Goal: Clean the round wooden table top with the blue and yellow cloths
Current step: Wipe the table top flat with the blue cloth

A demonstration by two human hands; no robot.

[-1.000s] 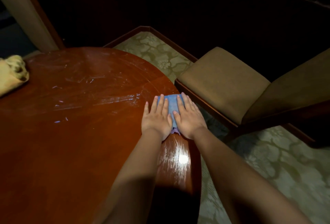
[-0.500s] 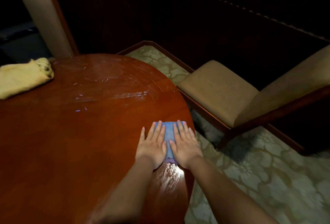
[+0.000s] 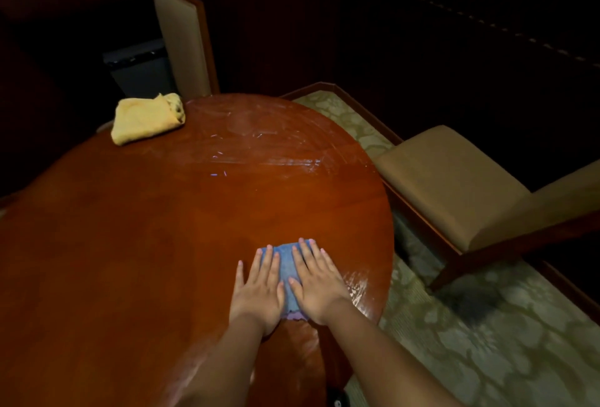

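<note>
Honestly, the table (image 3: 162, 244) is glossy and already streaky on the far side, so more smearing looks likely. Yellow cloth (image 3: 146, 119) sits folded at the far edge, untouched. Left hand (image 3: 258, 286) and right hand (image 3: 316, 283), fingers straight and slightly spread, press the blue cloth (image 3: 287, 264) near the right rim; it could slide off.

Reddish-brown table (image 3: 162, 244), blue cloth (image 3: 285, 260), yellow cloth (image 3: 146, 119) (dark-speckled end), green floral carpet (image 3: 487, 341).
</note>
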